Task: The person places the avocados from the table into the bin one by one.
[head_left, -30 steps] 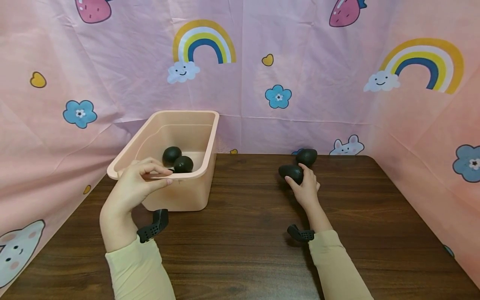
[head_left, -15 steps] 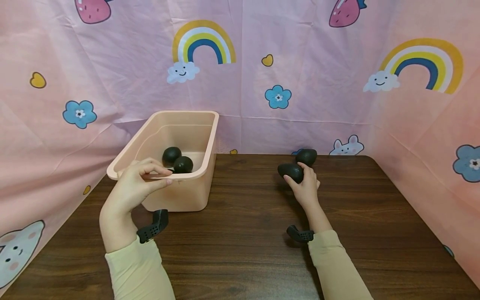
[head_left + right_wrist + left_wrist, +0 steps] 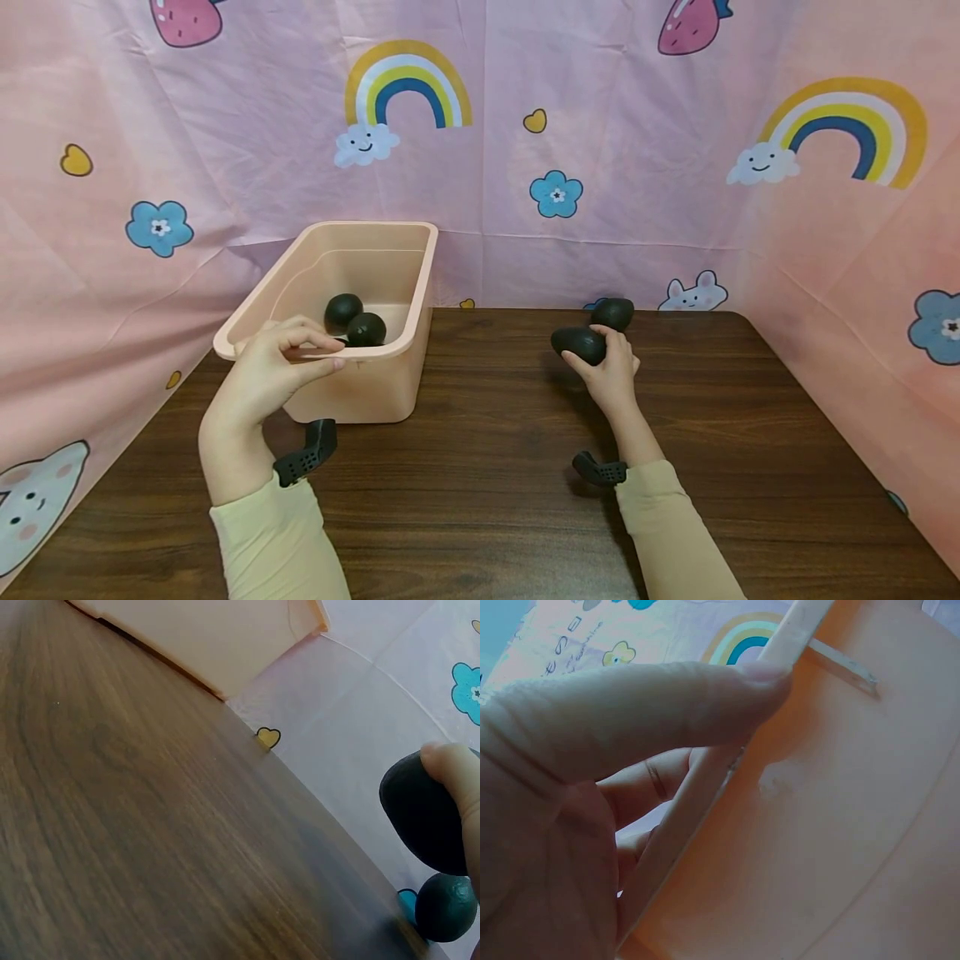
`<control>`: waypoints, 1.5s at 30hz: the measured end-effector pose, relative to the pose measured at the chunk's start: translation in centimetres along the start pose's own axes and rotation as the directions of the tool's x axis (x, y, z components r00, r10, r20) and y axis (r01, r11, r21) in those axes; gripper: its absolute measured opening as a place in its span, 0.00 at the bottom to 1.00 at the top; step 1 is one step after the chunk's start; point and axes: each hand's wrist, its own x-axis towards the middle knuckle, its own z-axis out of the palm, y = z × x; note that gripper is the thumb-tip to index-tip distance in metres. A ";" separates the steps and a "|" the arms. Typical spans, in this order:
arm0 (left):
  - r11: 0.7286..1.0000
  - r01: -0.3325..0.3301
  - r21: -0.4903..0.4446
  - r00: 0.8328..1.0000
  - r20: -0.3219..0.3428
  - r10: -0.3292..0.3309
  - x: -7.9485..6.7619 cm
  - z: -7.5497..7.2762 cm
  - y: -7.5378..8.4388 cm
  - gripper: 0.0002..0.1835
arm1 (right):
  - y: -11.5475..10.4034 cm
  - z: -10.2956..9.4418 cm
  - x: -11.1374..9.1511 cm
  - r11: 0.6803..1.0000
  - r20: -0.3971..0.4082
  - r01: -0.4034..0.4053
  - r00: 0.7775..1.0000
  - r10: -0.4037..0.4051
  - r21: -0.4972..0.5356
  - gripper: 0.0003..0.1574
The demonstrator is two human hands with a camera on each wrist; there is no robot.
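My right hand [image 3: 617, 377] grips a dark green avocado [image 3: 577, 345] between thumb and fingers. In the right wrist view this avocado [image 3: 420, 814] shows with the thumb laid across it, raised above the tabletop. Just behind it a second avocado [image 3: 614, 313] rests at the table's back edge. At the left, my left hand [image 3: 262, 367] pinches the near rim of a peach plastic bin [image 3: 360, 392], thumb outside and fingers over the edge. Inside the bin lie an avocado [image 3: 343, 311] and another avocado [image 3: 367, 330] against it; a dark sliver shows by the left fingertips.
The dark wooden table [image 3: 480, 483] runs back to a pink and purple printed cloth [image 3: 495, 183], which also covers both sides. A black wrist mount [image 3: 306, 452] sits on the left wrist and another mount [image 3: 600, 469] on the right.
The avocado in my right hand has shifted slightly to the left and up from the table. My left hand and the bin stay where they were.
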 end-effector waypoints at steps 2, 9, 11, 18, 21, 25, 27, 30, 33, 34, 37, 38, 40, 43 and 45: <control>1.000 -0.001 0.007 1.000 -0.001 0.001 0.0 0.0 0.0 0.08 | -0.1 0.0 0.0 1.000 -0.002 0.005 1.000 -0.005 -0.001 0.41; 1.000 0.000 -0.001 1.000 0.004 0.000 0.0 -0.1 0.0 0.08 | -0.7 -0.2 0.1 1.000 0.000 0.023 1.000 -0.023 0.006 0.40; 1.000 -0.001 -0.006 1.000 0.003 0.001 0.0 -0.1 0.0 0.09 | -0.8 -0.2 0.1 1.000 0.000 0.028 1.000 -0.028 0.008 0.40; 1.000 0.006 0.013 1.000 0.001 -0.006 0.0 -0.1 0.1 0.09 | -1.5 -0.4 0.3 0.999 -0.001 0.040 0.999 -0.040 0.012 0.39; 1.000 0.012 0.029 1.000 -0.003 -0.012 0.0 -0.1 0.1 0.09 | -1.9 -0.5 0.4 0.998 -0.007 0.061 0.998 -0.061 0.015 0.39; 1.000 0.013 0.025 1.000 -0.003 -0.013 -0.1 -0.1 0.2 0.09 | -2.4 -0.7 0.5 0.996 -0.012 0.084 0.996 -0.083 0.019 0.39; 1.000 0.012 0.017 1.000 -0.002 -0.012 0.0 -0.1 0.2 0.09 | -2.6 -0.8 0.6 0.996 -0.010 0.088 0.996 -0.088 0.019 0.39; 1.000 0.010 0.008 1.000 0.000 -0.010 0.0 -0.1 0.1 0.09 | -2.9 -0.9 0.6 0.995 -0.011 0.094 0.996 -0.094 0.019 0.39; 1.000 0.011 0.002 1.000 0.000 -0.011 0.0 -0.1 0.1 0.09 | -3.2 -1.1 0.6 0.994 -0.016 0.102 0.995 -0.102 0.026 0.38; 1.000 0.011 0.003 1.000 0.000 -0.011 0.0 -0.1 0.1 0.09 | -3.4 -1.2 0.6 0.994 -0.018 0.106 0.994 -0.105 0.029 0.38; 1.000 0.009 0.000 1.000 0.000 -0.009 0.0 -0.1 0.0 0.09 | -3.8 -1.3 0.7 0.992 -0.023 0.119 0.993 -0.118 0.036 0.38; 1.000 0.007 0.001 1.000 -0.001 -0.007 0.0 -0.1 0.0 0.09 | -3.9 -1.4 0.7 0.992 -0.025 0.123 0.992 -0.122 0.038 0.38; 1.000 0.005 0.001 1.000 -0.001 -0.005 0.0 -0.1 0.0 0.09 | -4.1 -1.5 0.7 0.991 -0.027 0.128 0.991 -0.127 0.036 0.38; 1.000 0.003 -0.001 1.000 0.001 -0.003 0.0 0.0 -0.1 0.09 | -4.4 -1.7 0.7 0.991 -0.028 0.129 0.991 -0.129 0.032 0.39; 1.000 0.004 -0.010 1.000 0.003 -0.004 0.0 0.0 -0.1 0.09 | -4.7 -1.8 0.7 0.991 -0.028 0.127 0.992 -0.126 0.031 0.39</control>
